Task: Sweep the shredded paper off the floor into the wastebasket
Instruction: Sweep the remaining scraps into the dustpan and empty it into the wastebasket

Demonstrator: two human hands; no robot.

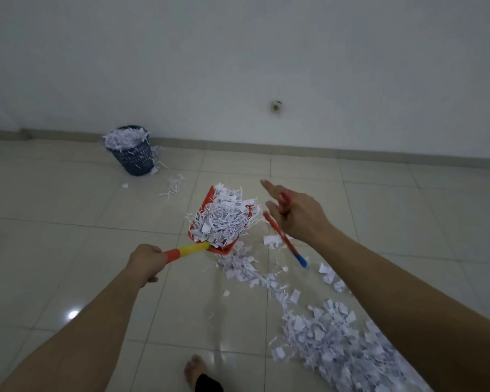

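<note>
One wastebasket (133,154) at 11 o'clock; one dustpan (222,220) heaped with paper at centre; one broom (285,239) at 3 o'clock of it; two hands, left (146,261) and right (297,215); one bare foot (195,369) at 6 o'clock; one long paper pile (323,335) at 5 o'clock.

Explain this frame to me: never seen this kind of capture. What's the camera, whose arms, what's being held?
There is no robot here. One wide-angle camera worn on a person's head looks forward and down, so the two bare arms are the wearer's own. The left hand grips the yellow-and-orange handle of a red dustpan, heaped with shredded paper. The right hand holds a thin red-and-blue broom handle, index finger extended. More shreds lie on the tiled floor at lower right. A dark wastebasket, already piled with shreds, stands by the wall.
</note>
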